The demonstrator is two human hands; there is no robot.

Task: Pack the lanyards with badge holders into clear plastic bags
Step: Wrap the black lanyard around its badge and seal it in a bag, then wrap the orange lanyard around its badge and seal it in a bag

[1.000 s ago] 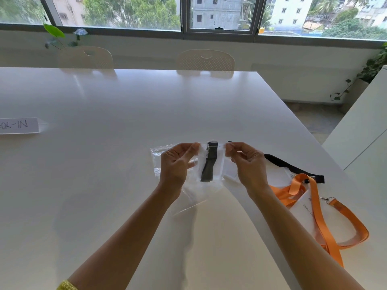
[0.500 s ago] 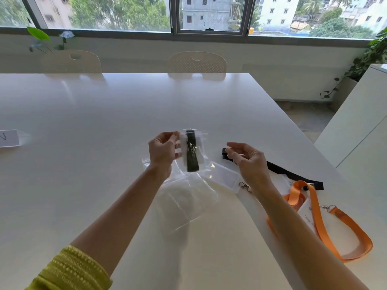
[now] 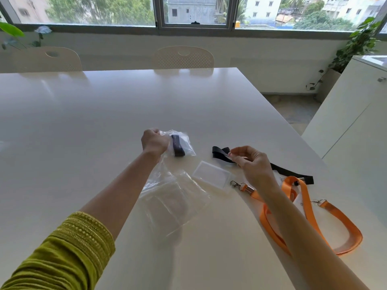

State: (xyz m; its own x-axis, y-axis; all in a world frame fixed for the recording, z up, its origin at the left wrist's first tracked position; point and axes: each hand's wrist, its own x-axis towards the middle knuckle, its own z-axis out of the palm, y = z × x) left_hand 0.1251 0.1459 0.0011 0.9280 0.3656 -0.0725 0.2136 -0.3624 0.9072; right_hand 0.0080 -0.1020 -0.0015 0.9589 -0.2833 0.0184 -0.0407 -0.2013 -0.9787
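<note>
Lanyards: 2 orange [image 3: 310, 208], 1 black [image 3: 278, 168] | left grip [image 3: 154, 141] clamps filled bag [image 3: 180, 143] | right grip [image 3: 252, 162] loosely curled, empty

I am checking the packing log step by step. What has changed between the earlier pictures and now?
The right hand let go of the packed bag and moved right, over the black lanyard; whether it grips it is unclear. The left hand alone now holds the bag and carried it left and away. Unchanged: the orange lanyards, empty badge holder and spare clear bags lie on the table.
</note>
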